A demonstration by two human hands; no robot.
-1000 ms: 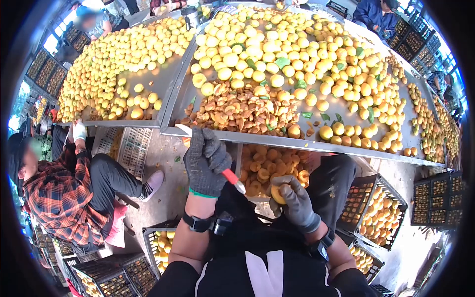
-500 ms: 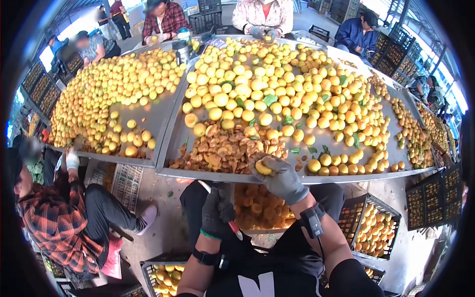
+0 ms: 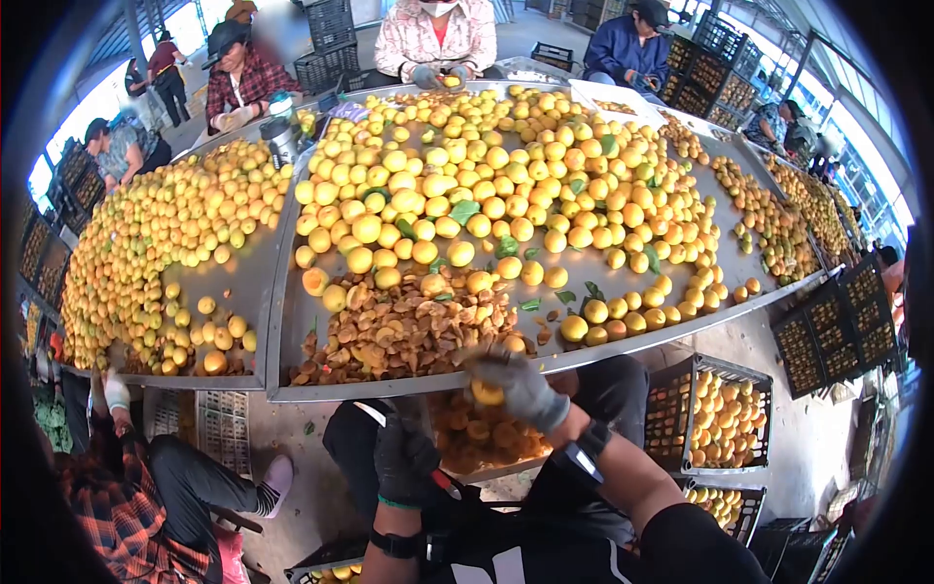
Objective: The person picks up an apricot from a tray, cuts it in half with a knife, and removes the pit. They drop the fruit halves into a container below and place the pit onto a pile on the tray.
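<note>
Head view: the right hand (image 3: 533, 394) is curving its fingers partway closed around a yellow-orange fruit (image 3: 486, 392), just beside the front edge of the desk (image 3: 297, 316); below that edge, the left hand (image 3: 404, 462) is gripping a red-handled tool (image 3: 442, 479), fingers folded tightly. A loose hold could be letting the fruit slip; careless crossing could be nicking a glove. The fruit is looking rounded, blur hiding any cut.

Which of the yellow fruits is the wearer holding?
The yellow fruit in the right gloved hand by the near rim of the table; the piled fruits lie outside its grip.
</note>
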